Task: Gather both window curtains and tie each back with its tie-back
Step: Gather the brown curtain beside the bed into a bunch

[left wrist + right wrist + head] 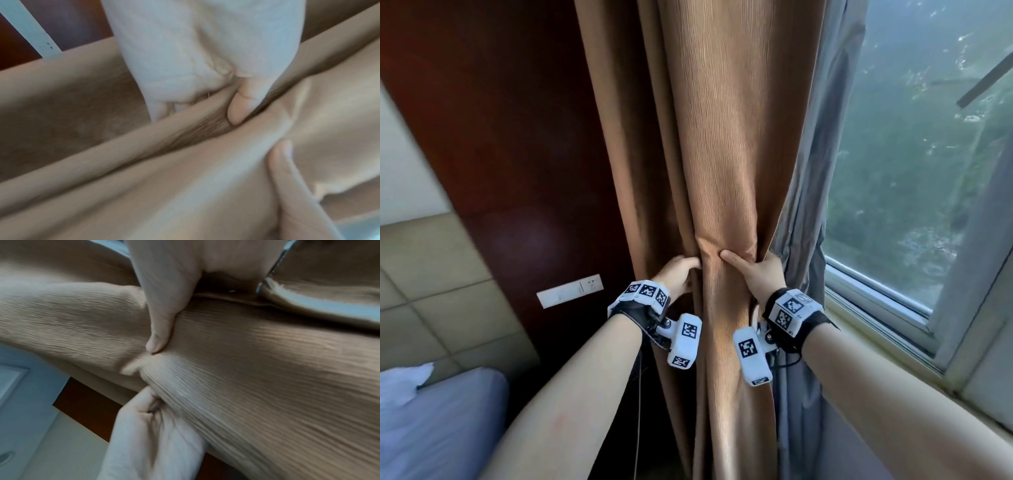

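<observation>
A tan ribbed curtain hangs gathered into a bunch beside the window. Both hands squeeze it at one pinched waist. My left hand grips the bunch from the left, its thumb pressed into a fold and its fingers curled behind the cloth. On the right side my right hand holds the bunch, thumb laid across the front and fingers hidden behind. A grey lining hangs behind the tan cloth. No tie-back shows in any view.
The window pane and its sill lie to the right. A dark wood wall panel with a white socket plate stands to the left. A bed corner sits at lower left.
</observation>
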